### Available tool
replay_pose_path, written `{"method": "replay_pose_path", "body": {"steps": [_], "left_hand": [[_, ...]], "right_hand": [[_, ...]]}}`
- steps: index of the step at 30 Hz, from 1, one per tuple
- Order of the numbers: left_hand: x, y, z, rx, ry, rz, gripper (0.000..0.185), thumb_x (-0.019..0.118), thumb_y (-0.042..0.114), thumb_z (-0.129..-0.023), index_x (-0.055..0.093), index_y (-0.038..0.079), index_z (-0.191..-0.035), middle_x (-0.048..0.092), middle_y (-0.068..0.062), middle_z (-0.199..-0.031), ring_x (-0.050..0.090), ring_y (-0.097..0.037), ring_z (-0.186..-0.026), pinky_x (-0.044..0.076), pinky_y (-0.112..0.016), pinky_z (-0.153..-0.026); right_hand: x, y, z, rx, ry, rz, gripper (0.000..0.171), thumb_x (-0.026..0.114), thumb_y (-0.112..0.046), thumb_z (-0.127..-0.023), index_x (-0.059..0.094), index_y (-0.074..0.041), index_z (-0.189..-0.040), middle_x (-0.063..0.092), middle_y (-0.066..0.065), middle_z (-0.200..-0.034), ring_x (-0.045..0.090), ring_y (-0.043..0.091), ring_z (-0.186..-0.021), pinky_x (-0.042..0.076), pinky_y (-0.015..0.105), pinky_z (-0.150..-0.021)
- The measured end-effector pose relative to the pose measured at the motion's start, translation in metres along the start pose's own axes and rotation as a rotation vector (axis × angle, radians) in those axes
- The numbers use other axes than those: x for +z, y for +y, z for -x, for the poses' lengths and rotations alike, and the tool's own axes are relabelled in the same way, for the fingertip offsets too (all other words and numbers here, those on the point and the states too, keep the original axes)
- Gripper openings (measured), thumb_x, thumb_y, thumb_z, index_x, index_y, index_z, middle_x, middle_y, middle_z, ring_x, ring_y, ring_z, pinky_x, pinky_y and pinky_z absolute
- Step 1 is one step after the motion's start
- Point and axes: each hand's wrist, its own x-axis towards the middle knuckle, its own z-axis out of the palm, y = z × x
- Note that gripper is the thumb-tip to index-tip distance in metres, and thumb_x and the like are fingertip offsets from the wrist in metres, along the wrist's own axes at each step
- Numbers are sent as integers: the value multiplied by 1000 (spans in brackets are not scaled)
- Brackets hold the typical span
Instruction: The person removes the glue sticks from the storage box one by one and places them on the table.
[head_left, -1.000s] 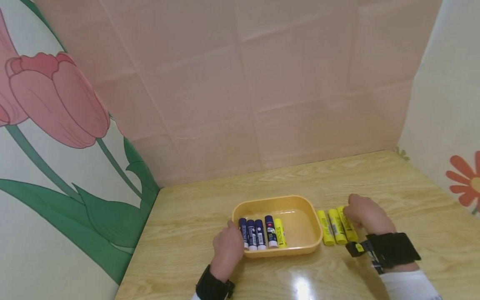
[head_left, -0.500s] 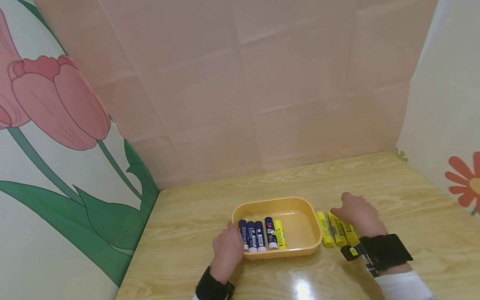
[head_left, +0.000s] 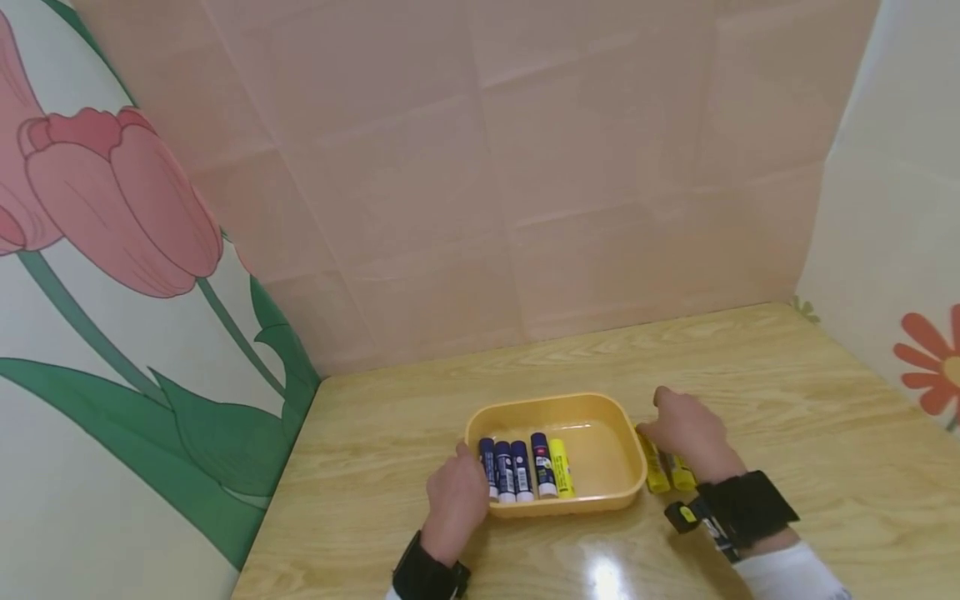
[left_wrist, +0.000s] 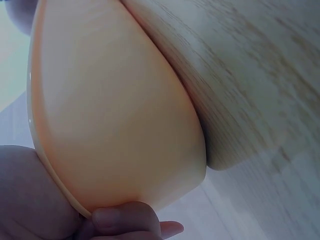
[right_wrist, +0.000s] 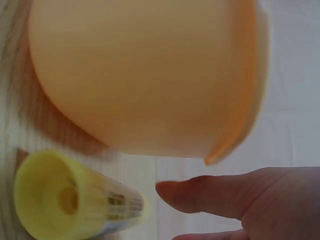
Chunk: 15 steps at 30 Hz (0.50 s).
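Since the earlier frames the right hand (head_left: 686,433) has slid leftward over the row of yellow glue sticks (head_left: 656,467) on the table, so it now sits close to the right wall of the tray (head_left: 592,408); only two sticks show from under it. Whether its fingers pinch a stick I cannot tell: the right wrist view shows a thumb (right_wrist: 215,192) held out straight just beside one stick's round, hollow end (right_wrist: 50,197), not touching it.

At the tray's left near corner the left hand (head_left: 457,500) has not moved, its thumb (left_wrist: 125,220) pressed against the rim and its fingers curled on the outer wall.

Smooth orange plastic forms the tray, with rounded corners and sloping walls. Four dark blue glue sticks (head_left: 513,471) and one yellow stick (head_left: 561,468) lie side by side in its left half; the right half of the floor is bare.

Pale, glossy wood-grain table (head_left: 787,375) lies open behind the tray and to the far right. Papered walls close it in at the left, the back and the right.
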Motion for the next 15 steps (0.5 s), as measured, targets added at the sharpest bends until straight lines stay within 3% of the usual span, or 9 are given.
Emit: {"method": "replay_pose_path", "body": {"steps": [10, 15], "left_hand": [[1, 1, 0, -4, 9, -4, 43, 53, 22, -103, 50, -9, -133, 61, -15, -81, 57, -22, -65, 51, -40, -60], [1, 1, -1, -4, 4, 1, 43, 52, 22, -103, 50, -8, -134, 62, -14, -82, 57, -21, -66, 50, -39, -60]], "right_hand": [[6, -4, 1, 26, -36, 7, 61, 73, -26, -84, 49, 15, -122, 62, 28, -96, 58, 30, -73, 51, 45, -62], [4, -4, 2, 17, -35, 5, 59, 72, -22, -83, 48, 15, -123, 61, 33, -102, 58, 32, -76, 52, 49, -65]]}}
